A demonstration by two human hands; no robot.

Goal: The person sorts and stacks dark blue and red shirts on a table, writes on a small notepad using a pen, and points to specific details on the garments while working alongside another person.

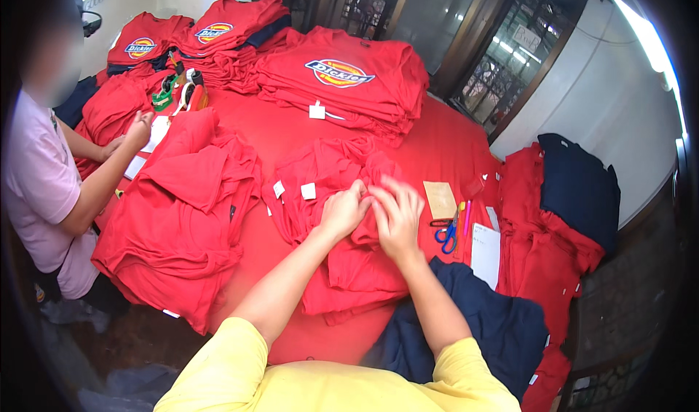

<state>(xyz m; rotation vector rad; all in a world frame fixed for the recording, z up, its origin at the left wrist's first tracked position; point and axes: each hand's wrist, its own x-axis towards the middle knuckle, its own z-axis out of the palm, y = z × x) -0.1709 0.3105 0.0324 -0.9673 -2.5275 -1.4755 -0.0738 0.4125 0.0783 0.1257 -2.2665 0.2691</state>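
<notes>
Both hands sit on a crumpled red shirt [342, 193] in the middle of the table [451, 146]. The left hand [344, 209] has its fingers curled shut on a fold; the right hand [397, 215] is blurred, fingers spread, grip unclear. White tags [309, 190] show on the shirt. Its lower part disappears under the forearms. Blue-handled scissors [448, 235] lie near.

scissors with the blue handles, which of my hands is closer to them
Right. Your right hand lies just left of the scissors on the red shirts; your left hand is farther left.
</notes>
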